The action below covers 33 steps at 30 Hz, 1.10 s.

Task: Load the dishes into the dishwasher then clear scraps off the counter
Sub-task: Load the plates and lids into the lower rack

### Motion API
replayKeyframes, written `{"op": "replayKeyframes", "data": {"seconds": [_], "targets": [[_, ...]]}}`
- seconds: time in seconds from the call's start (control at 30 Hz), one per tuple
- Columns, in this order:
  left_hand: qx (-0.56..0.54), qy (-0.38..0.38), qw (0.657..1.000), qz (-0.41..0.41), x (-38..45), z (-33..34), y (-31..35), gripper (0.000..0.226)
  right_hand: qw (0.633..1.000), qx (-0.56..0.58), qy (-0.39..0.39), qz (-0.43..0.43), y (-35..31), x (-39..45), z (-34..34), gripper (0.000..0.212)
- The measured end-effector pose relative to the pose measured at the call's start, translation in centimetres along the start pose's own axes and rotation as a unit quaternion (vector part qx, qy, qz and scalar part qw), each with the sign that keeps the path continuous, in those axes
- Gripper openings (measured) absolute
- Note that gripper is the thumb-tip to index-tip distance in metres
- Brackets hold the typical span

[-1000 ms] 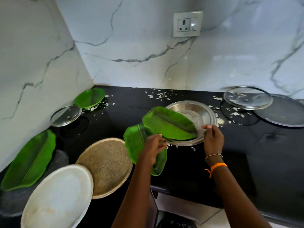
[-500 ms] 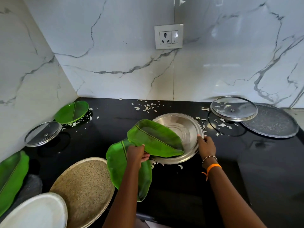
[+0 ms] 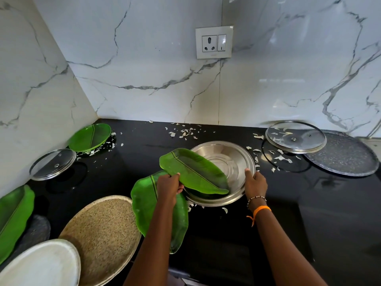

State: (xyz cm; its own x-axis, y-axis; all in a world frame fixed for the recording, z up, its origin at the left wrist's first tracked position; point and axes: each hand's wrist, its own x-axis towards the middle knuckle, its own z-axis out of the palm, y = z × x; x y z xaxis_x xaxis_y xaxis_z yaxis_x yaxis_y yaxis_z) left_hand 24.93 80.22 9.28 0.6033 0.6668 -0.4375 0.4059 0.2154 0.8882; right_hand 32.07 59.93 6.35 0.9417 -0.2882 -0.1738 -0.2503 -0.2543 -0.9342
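No brand or lettering can be read anywhere; the white wall socket (image 3: 214, 42) at 12 o'clock is plain, with three pin holes and a rocker switch. The counter (image 3: 309, 213) is glossy black stone under veined white marble walls. At centre, the left hand (image 3: 168, 187) is closed on the edge of a glossy leaf-shaped green plate (image 3: 193, 172), ribbed down its middle, which lies tilted across a round brushed-steel plate (image 3: 231, 162); the right hand (image 3: 254, 183) grips that steel rim at 3 o'clock, thumb over the lip. A second leaf plate (image 3: 144, 207) lies flat beneath the left wrist. Pale, flaky scraps (image 3: 184, 132) scatter toward 12 and 2 o'clock. At 2 o'clock a glass lid (image 3: 295, 137) with a steel rim overlaps a speckled grey round tray (image 3: 346, 157). At 9 to 10 o'clock sit a smaller glass lid (image 3: 53, 163) and a third leaf plate (image 3: 89, 137). At 7 o'clock lie a coarse tan woven-looking round tray (image 3: 103, 234) and a matte white plate (image 3: 41, 265).
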Motion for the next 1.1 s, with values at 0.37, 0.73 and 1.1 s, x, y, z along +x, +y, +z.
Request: {"op": "replayKeyframes", "data": {"seconds": [0.37,0.73,1.1], "targets": [[-0.015,0.012,0.991,0.131,-2.5,-2.7,4.6,0.029,0.999,0.012,0.006,-0.05,-1.0,-1.0,-1.1,0.043],[-0.022,-0.018,0.984,0.179,-7.0,-5.0,2.5,0.03,0.968,0.179,0.172,-0.043,0.8,-5.0,-10.0,0.04],[0.014,-0.155,0.957,0.244,-16.7,-0.2,-3.7,0.035,0.897,0.251,0.362,-0.017,9.3,-14.4,-23.0,0.018]]}}
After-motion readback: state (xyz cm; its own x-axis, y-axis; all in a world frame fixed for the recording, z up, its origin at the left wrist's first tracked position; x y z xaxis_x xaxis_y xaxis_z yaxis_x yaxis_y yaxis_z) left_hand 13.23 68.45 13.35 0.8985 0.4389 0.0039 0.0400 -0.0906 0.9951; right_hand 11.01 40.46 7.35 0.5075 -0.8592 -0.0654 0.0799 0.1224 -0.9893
